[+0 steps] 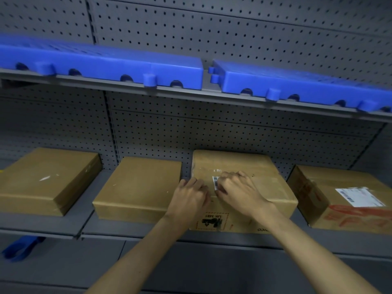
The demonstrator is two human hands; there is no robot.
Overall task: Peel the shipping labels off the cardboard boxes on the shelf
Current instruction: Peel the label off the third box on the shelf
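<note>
A: Item one, the grey pegboard shelf (135, 231), spanning the whole lower frame. We log four cardboard boxes on it, left to right.

B: Above it, we note two blue plastic pallets (110, 64) on the upper shelf. Not part of the job.

A: Agreed. Item two, the far-left box (44, 179), lower left. Top bare save a small white scrap. We judge its label already off.

B: Item three, the second box (137, 187), lower centre-left. Top plain; we count it done as well, or never labelled. We cannot tell which.

A: Item four, the third box (244, 192), lower centre. This is the one in hand. A hazard mark sits on its front face.

B: Item five, the far-right box (343, 198), lower right. Its white shipping label (358, 196) lies flat and whole. Untouched, we judge.

A: Item six, the left hand (189, 197), curled knuckles resting on the third box's left edge, seemingly steadying it. Whether its fingers hold anything, we cannot tell.

B: Item seven, the right hand (239, 189), fingers bunched and pinching at the barcode label (215, 182) on the box top.

A: Smallest entry, that label: only a narrow strip shows beside the fingers.

B: Tally, as we judge it: two boxes clear, one underway, one left.
</note>
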